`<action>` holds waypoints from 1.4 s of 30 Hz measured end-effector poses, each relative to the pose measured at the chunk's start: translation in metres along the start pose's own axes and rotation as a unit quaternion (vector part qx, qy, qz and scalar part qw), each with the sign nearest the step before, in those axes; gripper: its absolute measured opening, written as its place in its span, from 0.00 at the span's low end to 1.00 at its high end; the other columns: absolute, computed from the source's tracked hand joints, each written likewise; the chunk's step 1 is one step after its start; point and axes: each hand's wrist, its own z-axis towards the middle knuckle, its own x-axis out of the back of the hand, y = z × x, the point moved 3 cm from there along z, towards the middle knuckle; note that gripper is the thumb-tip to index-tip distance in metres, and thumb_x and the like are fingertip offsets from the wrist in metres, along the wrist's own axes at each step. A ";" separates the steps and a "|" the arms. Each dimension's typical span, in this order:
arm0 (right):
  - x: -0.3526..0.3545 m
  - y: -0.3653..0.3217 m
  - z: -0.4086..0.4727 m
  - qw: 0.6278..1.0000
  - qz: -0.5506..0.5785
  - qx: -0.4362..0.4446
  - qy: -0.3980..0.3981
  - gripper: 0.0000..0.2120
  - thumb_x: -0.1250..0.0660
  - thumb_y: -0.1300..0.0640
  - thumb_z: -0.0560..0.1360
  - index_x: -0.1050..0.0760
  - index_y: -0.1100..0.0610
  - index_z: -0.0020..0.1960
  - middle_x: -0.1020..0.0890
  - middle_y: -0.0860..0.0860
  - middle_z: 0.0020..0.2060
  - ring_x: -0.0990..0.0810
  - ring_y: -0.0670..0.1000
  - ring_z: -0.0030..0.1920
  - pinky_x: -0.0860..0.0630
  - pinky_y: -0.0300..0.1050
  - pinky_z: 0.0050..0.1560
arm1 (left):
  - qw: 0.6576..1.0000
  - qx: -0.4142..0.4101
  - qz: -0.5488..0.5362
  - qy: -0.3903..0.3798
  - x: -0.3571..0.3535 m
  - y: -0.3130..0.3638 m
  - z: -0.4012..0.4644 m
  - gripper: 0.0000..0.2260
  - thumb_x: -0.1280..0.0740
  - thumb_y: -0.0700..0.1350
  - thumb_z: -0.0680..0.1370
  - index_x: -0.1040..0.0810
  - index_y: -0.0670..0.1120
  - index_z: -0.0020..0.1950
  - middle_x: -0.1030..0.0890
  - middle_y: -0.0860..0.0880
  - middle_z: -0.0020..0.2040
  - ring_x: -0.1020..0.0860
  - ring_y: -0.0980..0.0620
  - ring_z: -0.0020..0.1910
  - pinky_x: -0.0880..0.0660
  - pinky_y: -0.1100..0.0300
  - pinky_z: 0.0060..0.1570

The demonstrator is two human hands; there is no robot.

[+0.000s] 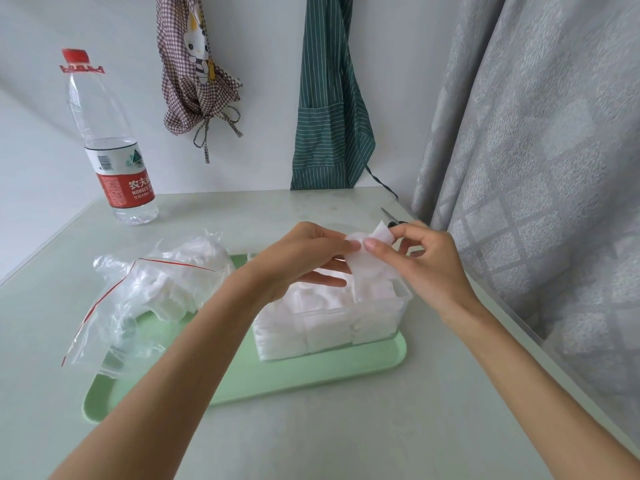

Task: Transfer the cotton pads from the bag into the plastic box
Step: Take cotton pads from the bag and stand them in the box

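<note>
Cotton pads point(370, 263): a few white sheets held up in the air between both hands, above the far right corner of the plastic box; lower edges hanging down to the stacks inside.
Left hand point(304, 258): reaching in from the lower left, forearm stretched diagonally across the tray; thumb and forefinger pinching the left edge of the held pads, remaining fingers extended loosely beneath, pointing right.
Right hand point(426, 252): coming in from the lower right, wrist bent, back of hand facing the camera; thumb and forefinger curled and pinching the top right of the same pads, other fingers curled behind.
Plastic box point(329, 327): clear, on the right half of the tray, packed with upright rows of white pads nearly to the rim.
Bag point(149, 292): clear zip bag with a red seal strip, crumpled on the left end of the tray, more white pads visible inside.
Tray point(277, 375): pale green, flat on the pale table point(311, 445).
Water bottle point(110, 143): upright at the far left of the table, red cap, well apart from the tray.
Scissors point(393, 218): partly hidden behind the right hand, near the curtain point(536, 168).
</note>
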 end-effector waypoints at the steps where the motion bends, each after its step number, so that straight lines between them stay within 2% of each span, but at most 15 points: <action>1: 0.001 0.000 0.001 1.000 -0.014 0.018 0.011 0.07 0.24 0.51 0.67 0.20 0.53 0.37 0.23 0.48 0.38 0.30 0.44 0.36 0.35 0.32 0.38 | 1.000 0.004 -0.017 -0.006 0.000 -0.001 0.000 0.07 0.33 0.43 0.77 0.17 0.41 0.50 0.15 0.48 0.44 0.17 0.57 0.42 0.20 0.61 0.47; 4: 0.006 -0.004 0.004 0.996 -0.011 0.072 0.042 0.08 0.22 0.53 0.65 0.22 0.49 0.36 0.24 0.43 0.37 0.30 0.44 0.37 0.36 0.31 0.39 | 0.998 0.011 -0.056 -0.020 0.002 -0.005 0.000 0.03 0.30 0.39 0.74 0.17 0.42 0.45 0.17 0.52 0.36 0.19 0.59 0.37 0.21 0.65 0.46; 7: 0.007 -0.008 0.000 0.994 0.011 0.101 0.032 0.09 0.26 0.48 0.65 0.22 0.53 0.37 0.21 0.40 0.37 0.28 0.43 0.38 0.33 0.33 0.43 | 0.996 0.009 -0.074 -0.040 0.003 -0.008 -0.002 0.05 0.30 0.37 0.74 0.17 0.42 0.48 0.17 0.53 0.37 0.19 0.60 0.37 0.22 0.68 0.45; 11: 0.008 -0.009 -0.006 0.994 -0.018 0.111 0.013 0.12 0.31 0.44 0.70 0.24 0.54 0.40 0.19 0.45 0.40 0.27 0.49 0.41 0.29 0.43 0.49 | 0.997 0.004 -0.063 -0.042 0.007 -0.009 -0.008 0.06 0.30 0.38 0.73 0.17 0.43 0.50 0.17 0.53 0.39 0.19 0.61 0.38 0.23 0.70 0.41; 13: 0.011 -0.014 -0.006 0.991 -0.038 0.128 0.015 0.13 0.33 0.47 0.73 0.26 0.57 0.39 0.22 0.48 0.36 0.28 0.50 0.39 0.30 0.44 0.46 | 0.999 -0.002 -0.037 -0.031 0.010 -0.011 -0.011 0.06 0.31 0.38 0.75 0.17 0.45 0.50 0.16 0.54 0.40 0.19 0.62 0.39 0.24 0.71 0.39; 17: 0.016 -0.033 -0.007 0.980 -0.083 0.179 0.004 0.14 0.34 0.51 0.75 0.28 0.55 0.33 0.29 0.48 0.30 0.33 0.43 0.34 0.36 0.37 0.39 | 1.000 -0.011 -0.002 0.025 0.016 -0.015 -0.013 0.06 0.33 0.42 0.77 0.17 0.46 0.50 0.16 0.52 0.43 0.19 0.64 0.40 0.23 0.70 0.37; 21: 0.003 -0.052 -0.014 0.975 0.179 0.064 -0.118 0.12 0.33 0.52 0.74 0.21 0.60 0.39 0.20 0.51 0.28 0.27 0.46 0.28 0.31 0.36 0.33 | 0.998 -0.029 0.004 0.053 0.015 -0.013 -0.016 0.07 0.36 0.44 0.79 0.18 0.48 0.50 0.16 0.53 0.43 0.19 0.65 0.39 0.24 0.71 0.35; 22: -0.001 -0.051 -0.014 0.971 0.197 0.022 -0.135 0.10 0.33 0.52 0.73 0.21 0.58 0.38 0.19 0.52 0.27 0.27 0.46 0.26 0.32 0.34 0.30 | 0.998 -0.030 0.004 0.050 0.014 -0.013 -0.015 0.08 0.37 0.44 0.79 0.18 0.48 0.51 0.16 0.53 0.44 0.19 0.64 0.41 0.25 0.72 0.35; 24: -0.009 -0.041 -0.012 0.981 0.127 -0.024 -0.146 0.10 0.32 0.53 0.72 0.21 0.59 0.38 0.21 0.51 0.23 0.30 0.45 0.22 0.34 0.33 0.26 | 0.999 -0.030 0.000 0.041 0.014 -0.013 -0.017 0.11 0.39 0.44 0.80 0.18 0.46 0.55 0.16 0.51 0.49 0.19 0.60 0.47 0.26 0.72 0.35; 27: -0.012 -0.025 -0.009 0.995 0.039 -0.047 -0.083 0.14 0.27 0.51 0.71 0.24 0.59 0.32 0.24 0.50 0.19 0.34 0.46 0.20 0.34 0.33 0.25 | 0.999 -0.029 -0.025 0.029 0.013 -0.015 -0.021 0.13 0.42 0.44 0.81 0.19 0.47 0.57 0.16 0.51 0.51 0.19 0.59 0.50 0.26 0.71 0.36; 30: -0.016 -0.020 -0.010 1.000 -0.007 -0.015 -0.021 0.22 0.25 0.48 0.68 0.33 0.57 0.26 0.28 0.52 0.18 0.36 0.46 0.20 0.36 0.34 0.25 | 0.997 -0.004 -0.066 0.035 0.009 -0.016 -0.020 0.13 0.42 0.49 0.81 0.19 0.49 0.53 0.15 0.52 0.49 0.18 0.58 0.47 0.26 0.68 0.35; 33: -0.017 -0.016 -0.008 0.998 -0.051 0.027 0.008 0.27 0.25 0.43 0.65 0.39 0.54 0.24 0.36 0.49 0.18 0.39 0.48 0.22 0.39 0.41 0.27 | 0.997 0.015 -0.067 0.036 0.006 -0.015 -0.017 0.15 0.39 0.57 0.78 0.18 0.50 0.51 0.15 0.53 0.47 0.18 0.58 0.46 0.26 0.65 0.37; 36: -0.017 -0.011 -0.002 0.996 -0.089 0.031 -0.004 0.28 0.27 0.38 0.64 0.37 0.56 0.23 0.38 0.47 0.19 0.42 0.48 0.25 0.43 0.43 0.29 | 0.999 -0.022 -0.008 0.047 0.007 -0.017 -0.013 0.11 0.36 0.51 0.78 0.18 0.48 0.53 0.15 0.51 0.48 0.19 0.62 0.43 0.25 0.69 0.36; 39: -0.010 -0.004 0.001 0.992 -0.107 0.018 -0.059 0.28 0.31 0.38 0.69 0.35 0.56 0.21 0.36 0.49 0.19 0.40 0.46 0.24 0.40 0.43 0.30 | 0.997 -0.041 -0.023 0.062 0.012 -0.017 -0.009 0.10 0.37 0.47 0.79 0.18 0.46 0.54 0.15 0.50 0.47 0.18 0.61 0.44 0.23 0.70 0.37; 42: 0.012 0.002 0.004 0.978 -0.170 -0.024 -0.115 0.28 0.36 0.40 0.73 0.33 0.55 0.20 0.34 0.47 0.15 0.37 0.43 0.19 0.38 0.34 0.26 | 0.995 -0.044 -0.028 0.086 0.020 -0.012 -0.003 0.08 0.36 0.46 0.79 0.18 0.46 0.53 0.15 0.50 0.46 0.18 0.59 0.43 0.22 0.66 0.42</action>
